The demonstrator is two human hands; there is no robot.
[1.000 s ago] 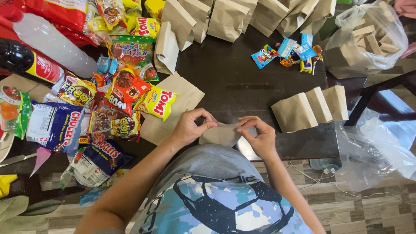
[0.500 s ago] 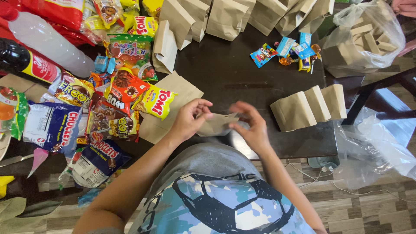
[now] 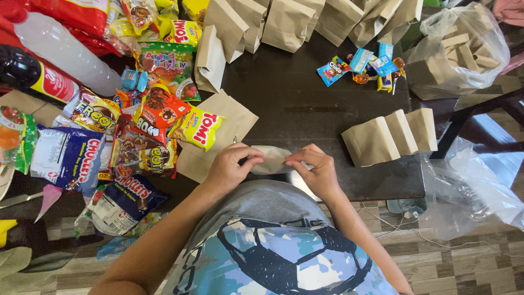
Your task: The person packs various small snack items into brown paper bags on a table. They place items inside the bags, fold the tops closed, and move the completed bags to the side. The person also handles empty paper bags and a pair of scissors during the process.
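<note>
My left hand (image 3: pixel 232 166) and my right hand (image 3: pixel 316 169) both pinch a small brown paper bag (image 3: pixel 273 159) between them, just above the near edge of the dark table (image 3: pixel 305 104). The bag lies roughly level, with each hand gripping one end of it. Flat brown paper bags (image 3: pixel 221 128) lie on the table just left of my left hand. Three filled brown bags (image 3: pixel 390 135) lean in a row to the right of my right hand.
Snack packets (image 3: pixel 158 117) and two bottles (image 3: pixel 54 60) crowd the table's left side. More brown bags (image 3: pixel 305 19) line the far edge, next to a few small candies (image 3: pixel 363 65). A clear plastic sack of bags (image 3: pixel 464 49) sits at the far right.
Both hands turned the small bag over between them. It went from hanging near my chest to lying level over the table edge, fingers now closed on its ends.
</note>
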